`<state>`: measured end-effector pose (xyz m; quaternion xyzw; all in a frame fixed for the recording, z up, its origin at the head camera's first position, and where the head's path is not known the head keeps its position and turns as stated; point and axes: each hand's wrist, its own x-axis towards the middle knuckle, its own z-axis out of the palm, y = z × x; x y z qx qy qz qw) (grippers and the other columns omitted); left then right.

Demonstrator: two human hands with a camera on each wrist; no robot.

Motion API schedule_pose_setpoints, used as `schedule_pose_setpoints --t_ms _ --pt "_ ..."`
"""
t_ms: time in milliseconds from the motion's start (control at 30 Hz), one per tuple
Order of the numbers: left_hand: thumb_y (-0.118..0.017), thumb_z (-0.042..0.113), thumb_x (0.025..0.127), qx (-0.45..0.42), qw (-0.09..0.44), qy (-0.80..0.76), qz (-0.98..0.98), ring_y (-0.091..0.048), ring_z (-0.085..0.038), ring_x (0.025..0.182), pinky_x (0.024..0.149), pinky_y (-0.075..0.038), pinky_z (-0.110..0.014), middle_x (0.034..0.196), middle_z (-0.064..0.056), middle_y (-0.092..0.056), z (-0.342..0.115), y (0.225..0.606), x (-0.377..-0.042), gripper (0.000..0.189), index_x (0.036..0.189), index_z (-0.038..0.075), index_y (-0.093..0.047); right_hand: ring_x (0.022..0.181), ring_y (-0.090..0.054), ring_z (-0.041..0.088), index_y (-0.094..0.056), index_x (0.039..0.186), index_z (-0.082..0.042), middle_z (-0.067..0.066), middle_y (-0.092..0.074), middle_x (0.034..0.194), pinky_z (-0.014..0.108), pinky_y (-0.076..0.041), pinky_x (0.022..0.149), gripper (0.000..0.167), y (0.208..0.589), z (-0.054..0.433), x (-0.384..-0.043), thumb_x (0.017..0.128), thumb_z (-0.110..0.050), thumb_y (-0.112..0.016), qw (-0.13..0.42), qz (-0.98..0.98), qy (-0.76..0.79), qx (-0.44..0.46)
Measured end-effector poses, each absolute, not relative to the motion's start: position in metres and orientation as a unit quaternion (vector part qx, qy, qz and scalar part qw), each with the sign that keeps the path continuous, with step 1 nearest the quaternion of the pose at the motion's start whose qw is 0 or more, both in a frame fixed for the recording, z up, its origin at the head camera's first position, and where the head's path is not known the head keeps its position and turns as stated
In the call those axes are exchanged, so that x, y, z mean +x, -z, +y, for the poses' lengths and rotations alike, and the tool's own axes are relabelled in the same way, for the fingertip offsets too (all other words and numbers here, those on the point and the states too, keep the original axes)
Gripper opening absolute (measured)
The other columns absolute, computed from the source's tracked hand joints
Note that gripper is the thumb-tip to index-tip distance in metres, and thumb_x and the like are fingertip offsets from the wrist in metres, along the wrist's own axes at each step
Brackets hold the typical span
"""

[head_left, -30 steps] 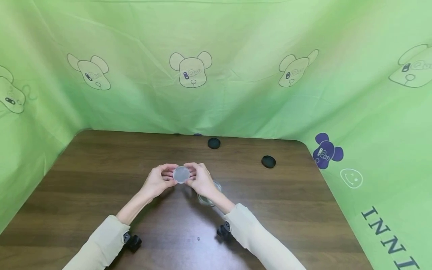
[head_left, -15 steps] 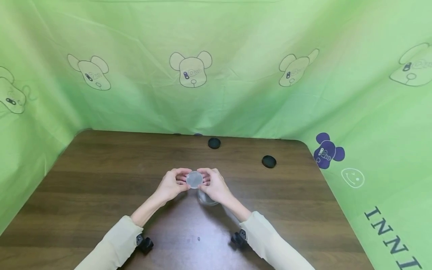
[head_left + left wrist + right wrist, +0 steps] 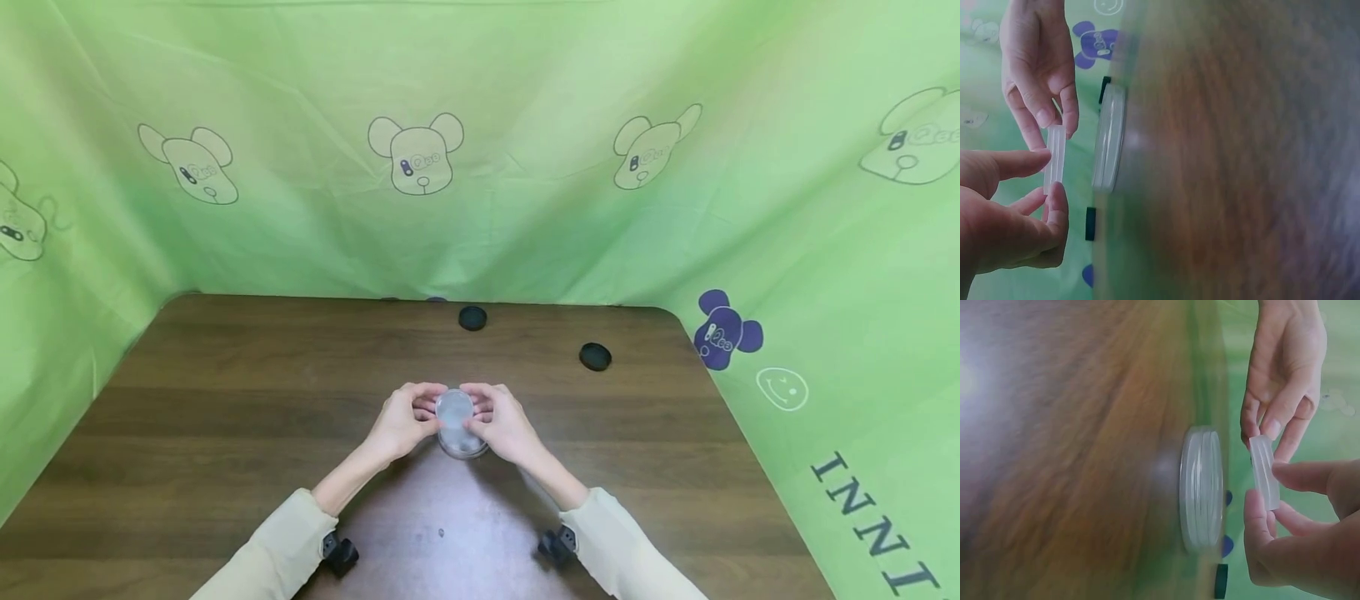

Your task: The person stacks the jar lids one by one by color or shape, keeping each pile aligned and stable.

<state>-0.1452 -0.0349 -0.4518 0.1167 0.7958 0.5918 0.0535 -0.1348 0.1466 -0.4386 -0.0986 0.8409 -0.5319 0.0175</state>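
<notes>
Between them, my left hand (image 3: 402, 423) and right hand (image 3: 507, 423) pinch a small clear petri dish (image 3: 454, 407) by opposite sides, thumbs and fingers at its edge. Its thin, frosted-looking side shows in the left wrist view, where the small petri dish (image 3: 1055, 156) is clear of the table. Below it a larger clear petri dish (image 3: 1201, 487) lies flat on the wood. From the head camera, the small one overlaps the far part of the larger petri dish (image 3: 462, 450) and hides it.
Two round black lids or shallow caps lie on the brown table (image 3: 247, 400): one black cap (image 3: 472, 318) near the back edge, another black cap (image 3: 596, 357) farther right. A green printed curtain (image 3: 525, 233) closes off the back and both sides.
Both hands have moved right and a little nearer to me, carrying the small petri dish. It went from left of the larger petri dish to over it.
</notes>
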Motion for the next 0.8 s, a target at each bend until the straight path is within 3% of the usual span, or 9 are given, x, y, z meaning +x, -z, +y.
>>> schedule_pose_setpoints --t_ms 300,800 --pt "-0.073 -0.015 0.073 0.150 0.044 -0.574 0.804 -0.062 -0.022 0.083 0.073 -0.054 -0.024 0.100 -0.014 -0.055 -0.023 0.461 -0.141 0.043 0.114 -0.008 -0.063 0.084 -0.060 0.028 -0.059 0.118 0.010 0.019 -0.051 0.102 0.027 -0.055 0.073 0.046 0.443 0.158 -0.126 0.074 0.016 -0.070 0.030 0.851 0.513 -0.109" --pt "-0.075 -0.011 0.073 0.160 0.054 -0.526 0.833 -0.060 -0.019 0.082 0.070 -0.053 -0.022 0.096 -0.010 -0.054 -0.021 0.464 -0.139 0.042 0.113 -0.009 -0.063 0.080 -0.060 0.023 -0.063 0.115 0.008 0.012 -0.051 0.096 0.027 -0.054 0.069 0.044 0.450 0.160 -0.125 0.073 0.012 -0.074 0.026 0.877 0.466 -0.119"
